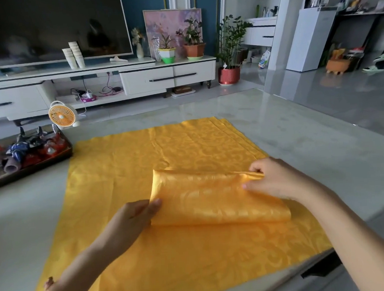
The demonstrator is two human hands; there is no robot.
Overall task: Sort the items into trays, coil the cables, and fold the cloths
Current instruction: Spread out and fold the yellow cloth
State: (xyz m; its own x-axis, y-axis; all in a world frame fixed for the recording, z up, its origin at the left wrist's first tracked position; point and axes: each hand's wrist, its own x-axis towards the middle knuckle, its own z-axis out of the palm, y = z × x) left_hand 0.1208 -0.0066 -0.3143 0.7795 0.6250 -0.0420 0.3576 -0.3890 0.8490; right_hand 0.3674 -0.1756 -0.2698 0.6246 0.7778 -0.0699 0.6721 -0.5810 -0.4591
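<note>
yellow glossy patterned cloth [186, 145]: spread on pale marble tabletop [321, 142], frame centre, near part folded over | left hand [132, 218]: gripping fold's left end, thumb on top | right hand [276, 180]: fingers curled, pinching fold's right end

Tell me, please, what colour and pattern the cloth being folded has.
The cloth is golden yellow with a faint floral weave, seen best in the head view.

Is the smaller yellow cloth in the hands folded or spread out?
Folded: the small cloth shows doubled layers and a rounded edge, pinched by the left hand and right hand, on a larger spread cloth.
</note>
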